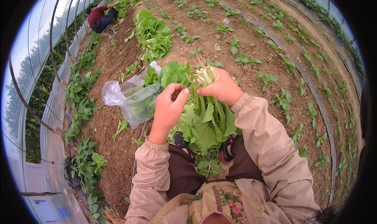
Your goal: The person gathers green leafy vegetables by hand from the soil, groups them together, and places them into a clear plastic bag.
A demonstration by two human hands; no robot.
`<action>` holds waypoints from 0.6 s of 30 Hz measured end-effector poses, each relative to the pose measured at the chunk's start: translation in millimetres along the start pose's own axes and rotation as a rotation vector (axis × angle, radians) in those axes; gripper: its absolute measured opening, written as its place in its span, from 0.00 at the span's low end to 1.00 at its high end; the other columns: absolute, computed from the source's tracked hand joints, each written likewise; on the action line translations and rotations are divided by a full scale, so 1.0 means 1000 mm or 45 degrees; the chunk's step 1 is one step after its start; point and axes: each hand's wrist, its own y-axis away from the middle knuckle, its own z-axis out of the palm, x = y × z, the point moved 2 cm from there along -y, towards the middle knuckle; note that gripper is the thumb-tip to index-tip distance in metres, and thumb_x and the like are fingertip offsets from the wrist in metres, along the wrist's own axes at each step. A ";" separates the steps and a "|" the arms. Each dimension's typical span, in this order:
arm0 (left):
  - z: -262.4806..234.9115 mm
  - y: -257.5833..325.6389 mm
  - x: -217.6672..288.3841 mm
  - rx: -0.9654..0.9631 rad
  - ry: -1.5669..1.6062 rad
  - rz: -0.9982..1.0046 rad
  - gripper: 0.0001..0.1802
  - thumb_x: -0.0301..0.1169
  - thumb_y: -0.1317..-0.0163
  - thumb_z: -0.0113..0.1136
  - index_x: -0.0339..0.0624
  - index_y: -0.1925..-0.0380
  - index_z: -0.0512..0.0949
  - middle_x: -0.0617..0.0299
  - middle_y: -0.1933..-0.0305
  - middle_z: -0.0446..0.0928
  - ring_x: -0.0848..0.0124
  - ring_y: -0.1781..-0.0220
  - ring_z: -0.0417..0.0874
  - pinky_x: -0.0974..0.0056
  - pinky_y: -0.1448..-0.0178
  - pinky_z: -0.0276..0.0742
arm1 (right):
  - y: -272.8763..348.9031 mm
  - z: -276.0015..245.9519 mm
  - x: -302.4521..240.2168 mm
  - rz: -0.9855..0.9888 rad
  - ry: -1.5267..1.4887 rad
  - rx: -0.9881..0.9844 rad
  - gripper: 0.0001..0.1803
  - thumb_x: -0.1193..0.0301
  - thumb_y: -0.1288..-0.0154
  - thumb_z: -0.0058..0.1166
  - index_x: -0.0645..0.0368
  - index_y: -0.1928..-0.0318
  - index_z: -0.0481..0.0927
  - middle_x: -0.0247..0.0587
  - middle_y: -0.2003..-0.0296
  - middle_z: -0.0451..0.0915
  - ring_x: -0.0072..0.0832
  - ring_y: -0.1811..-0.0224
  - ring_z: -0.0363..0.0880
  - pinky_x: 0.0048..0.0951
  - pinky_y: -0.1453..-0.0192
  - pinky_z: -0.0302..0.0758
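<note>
My right hand grips a bunch of leafy greens round its pale stems. The bunch is upside down: root ends and thin roots point up and away, and broad green leaves hang below my hand. Just left of the stems is my left hand, its fingers curled and its thumb pressed toward them. Whether something small sits in that pinch I cannot make out. Beyond my left hand a clear plastic bag lies on the soil, with green leaves in and against it. More loose greens lie between my feet.
A large heap of picked greens lies farther ahead. Rows of seedlings and a grey hose run along the right. Climbing plants and the plastic greenhouse wall border the left. Another person sits low at the far left.
</note>
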 end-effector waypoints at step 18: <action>0.004 -0.013 -0.015 -0.271 0.915 -0.203 0.13 0.31 0.27 0.54 0.35 0.50 0.77 0.63 0.57 0.81 0.76 0.58 0.81 0.69 0.53 0.77 | 0.002 0.002 -0.010 -0.021 -0.167 -0.185 0.22 0.79 0.52 0.68 0.61 0.54 0.79 0.30 0.62 0.82 0.19 0.60 0.79 0.25 0.51 0.76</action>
